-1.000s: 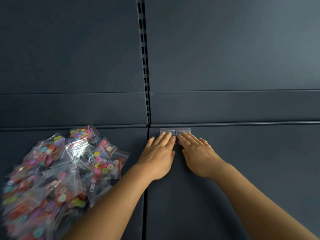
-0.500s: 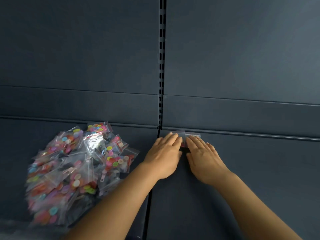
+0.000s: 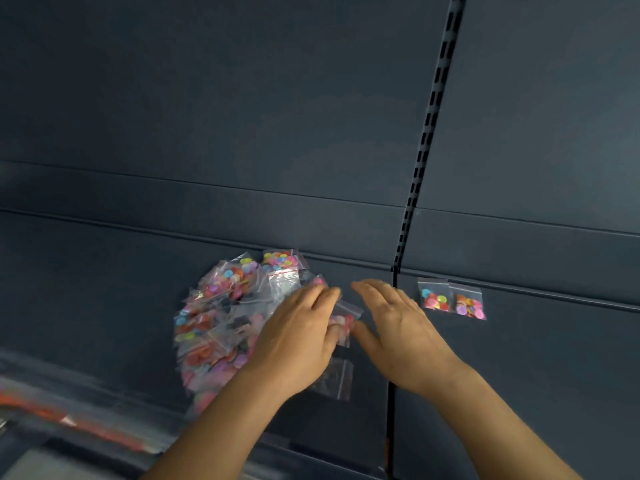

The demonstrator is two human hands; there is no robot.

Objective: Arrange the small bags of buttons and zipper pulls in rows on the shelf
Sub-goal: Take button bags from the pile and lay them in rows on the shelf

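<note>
Two small clear bags lay side by side on the dark shelf, right of the slotted upright and close to the back wall: the left bag held red, blue and yellow buttons, and the right bag held pink, purple and orange ones. Their edges touched or nearly touched. Neither hand was on them. Left of the shelf seam sat the heap of bags, a loose pile of mixed coloured buttons with a few dark zipper pulls among them. The left hand lay palm down over the right edge of that heap, fingers reaching onto a bag with reddish contents; motion blur hid whether the fingers pinched it or only touched it. The right hand hovered just right of that bag with fingers spread and relaxed, grasping nothing. One more clear bag lay flat at the near side, beside the left wrist.
</note>
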